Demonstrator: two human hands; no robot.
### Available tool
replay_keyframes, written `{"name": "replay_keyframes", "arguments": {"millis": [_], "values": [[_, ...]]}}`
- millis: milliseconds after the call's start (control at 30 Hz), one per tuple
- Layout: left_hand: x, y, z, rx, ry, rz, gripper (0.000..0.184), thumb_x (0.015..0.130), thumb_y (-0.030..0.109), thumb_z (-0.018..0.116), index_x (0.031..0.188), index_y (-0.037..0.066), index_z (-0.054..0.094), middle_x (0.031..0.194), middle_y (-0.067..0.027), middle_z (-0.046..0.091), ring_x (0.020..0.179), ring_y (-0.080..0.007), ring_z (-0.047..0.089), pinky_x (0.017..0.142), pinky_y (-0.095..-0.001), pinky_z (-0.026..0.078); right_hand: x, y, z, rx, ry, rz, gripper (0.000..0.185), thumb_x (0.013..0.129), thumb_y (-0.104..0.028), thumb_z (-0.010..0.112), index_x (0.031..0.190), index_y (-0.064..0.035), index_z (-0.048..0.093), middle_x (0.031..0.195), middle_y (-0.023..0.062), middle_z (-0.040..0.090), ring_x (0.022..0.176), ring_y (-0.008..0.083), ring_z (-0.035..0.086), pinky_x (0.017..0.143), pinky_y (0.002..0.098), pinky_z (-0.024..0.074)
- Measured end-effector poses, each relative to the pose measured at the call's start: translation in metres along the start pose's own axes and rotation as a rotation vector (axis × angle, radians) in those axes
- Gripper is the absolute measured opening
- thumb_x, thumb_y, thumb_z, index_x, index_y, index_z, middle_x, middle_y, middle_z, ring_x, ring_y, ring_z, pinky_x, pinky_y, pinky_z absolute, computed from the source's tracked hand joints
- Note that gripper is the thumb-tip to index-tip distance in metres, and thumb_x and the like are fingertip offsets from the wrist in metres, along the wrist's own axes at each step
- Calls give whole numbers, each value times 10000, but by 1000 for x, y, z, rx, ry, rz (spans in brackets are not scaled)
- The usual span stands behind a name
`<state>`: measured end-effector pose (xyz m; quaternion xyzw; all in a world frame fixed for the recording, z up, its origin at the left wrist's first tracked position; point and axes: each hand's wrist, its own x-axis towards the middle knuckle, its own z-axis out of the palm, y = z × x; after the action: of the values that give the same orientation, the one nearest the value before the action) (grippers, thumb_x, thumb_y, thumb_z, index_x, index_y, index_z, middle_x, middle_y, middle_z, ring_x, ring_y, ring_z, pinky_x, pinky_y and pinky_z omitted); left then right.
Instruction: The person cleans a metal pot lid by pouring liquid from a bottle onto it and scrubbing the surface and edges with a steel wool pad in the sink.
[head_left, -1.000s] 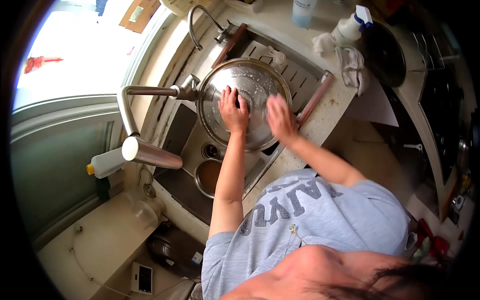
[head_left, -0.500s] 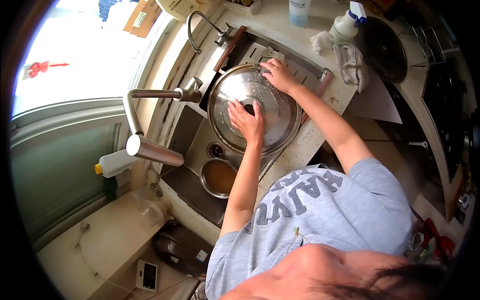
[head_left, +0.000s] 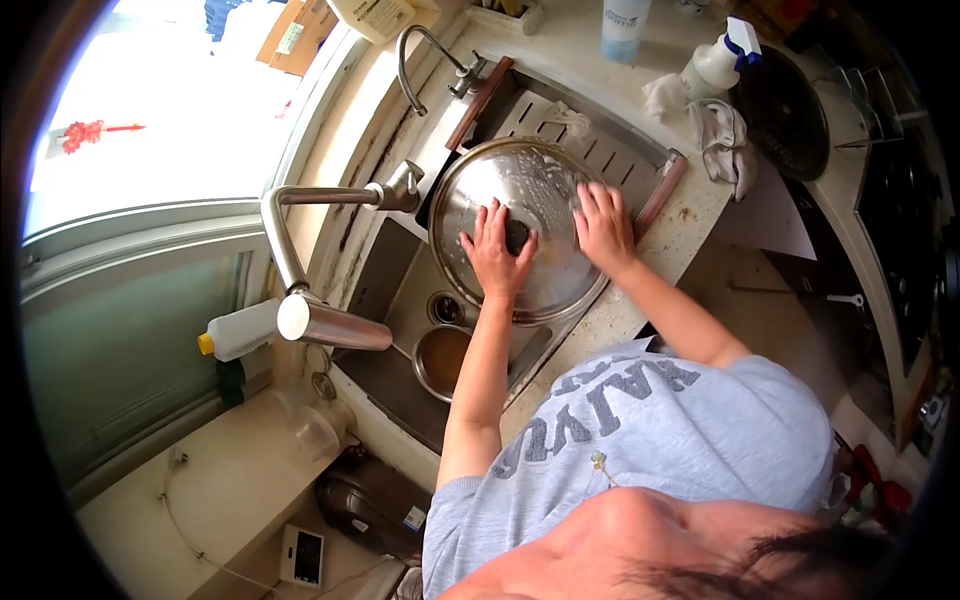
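A large round metal lid [head_left: 548,290] with suds and drops on it lies over the sink [head_left: 385,275]. My left hand [head_left: 495,255] is on the lid, its thumb and fingers on either side of the dark knob [head_left: 516,236]. Near the right part of the lid, my right hand [head_left: 605,228] presses its bent fingers on the surface; what is under them is hidden. Below the lid, a metal bowl [head_left: 441,362] of brownish liquid stands in the sink by the drain [head_left: 446,308].
A large faucet [head_left: 330,195] reaches over the sink's left side, and a thin curved tap [head_left: 404,70] stands behind. To the right are a slotted drain tray [head_left: 610,160], a cloth [head_left: 722,150], a spray bottle [head_left: 712,68], a cup [head_left: 622,32] and a dark round lid [head_left: 785,115].
My right hand has moved from the lid's far edge down toward its right side. The grey scrubber seen at its fingers is now hidden. My left hand stays by the knob.
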<state>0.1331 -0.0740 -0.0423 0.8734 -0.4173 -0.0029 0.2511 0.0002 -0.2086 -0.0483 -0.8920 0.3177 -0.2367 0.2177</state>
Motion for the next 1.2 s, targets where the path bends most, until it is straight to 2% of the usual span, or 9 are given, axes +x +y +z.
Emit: {"name": "replay_keyframes", "arguments": {"millis": [167, 267, 367, 600, 800, 900, 1033, 1100, 1200], "values": [[4, -7, -4, 38, -13, 17, 576, 728, 356, 703, 1217, 100, 538, 1366, -60, 492, 1285, -272, 418, 1024, -556, 246, 66, 26, 27, 104, -109, 22, 331, 801, -172, 639, 1084, -12, 578, 1023, 132, 518, 975, 312, 483, 879, 395, 419], [12, -24, -24, -52, -128, 158, 546, 791, 367, 635, 1256, 98, 536, 1377, -92, 472, 1244, -287, 431, 1035, -431, 287, 37, 22, 5, 67, -13, -31, 336, 797, -173, 645, 1082, -6, 588, 1015, 133, 531, 958, 314, 490, 872, 393, 423], [4, -63, -6, 31, 39, -41, 546, 851, 381, 564, 1317, 106, 495, 1415, -127, 409, 1257, -339, 382, 1032, -461, 271, 21, 13, -5, 2, -28, 2, 302, 798, -175, 641, 1044, -3, 604, 1009, 141, 537, 953, 327, 495, 868, 394, 426], [9, -60, 0, 93, 69, -75, 558, 857, 392, 554, 1336, 117, 471, 1423, -134, 384, 1280, -381, 342, 1028, -505, 267, 130, -18, 67, -56, -227, 65, 200, 803, -177, 598, 835, 8, 666, 981, 164, 591, 980, 331, 530, 902, 411, 437], [11, -61, -7, 74, 67, -110, 563, 837, 398, 571, 1329, 141, 481, 1424, -125, 381, 1280, -393, 334, 1045, -500, 265, 106, 11, 44, 213, -206, -97, 216, 792, -159, 590, 908, 9, 661, 1037, 169, 590, 991, 341, 525, 888, 402, 450], [8, -58, -11, 106, 31, -83, 556, 854, 379, 548, 1345, 134, 461, 1432, -141, 368, 1285, -401, 325, 1055, -481, 275, 85, -3, 42, -145, -192, 41, 247, 806, -164, 585, 996, -12, 626, 1111, 157, 572, 1040, 342, 510, 904, 415, 444], [9, -61, -7, 99, 44, -88, 563, 824, 391, 590, 1318, 139, 496, 1417, -121, 391, 1281, -391, 333, 1052, -494, 264, 139, -22, 82, 70, -209, -123, 278, 790, -195, 610, 1023, -48, 652, 1094, 141, 591, 1052, 334, 519, 913, 410, 443], [8, -61, -9, 34, 56, -89, 569, 824, 381, 599, 1320, 125, 491, 1414, -143, 387, 1279, -396, 331, 1056, -493, 259, 155, -21, 76, 260, -432, -170, 281, 776, -226, 641, 1012, -76, 671, 1055, 135, 611, 1018, 327, 544, 909, 385, 447], [5, -67, -8, 2, 150, -99, 571, 822, 356, 612, 1318, 103, 486, 1416, -171, 377, 1286, -406, 317, 1068, -489, 251, 127, 18, 66, 352, -61, 9, 311, 769, -258, 653, 1012, -66, 671, 994, 152, 622, 967, 322, 570, 896, 387, 453]]}}
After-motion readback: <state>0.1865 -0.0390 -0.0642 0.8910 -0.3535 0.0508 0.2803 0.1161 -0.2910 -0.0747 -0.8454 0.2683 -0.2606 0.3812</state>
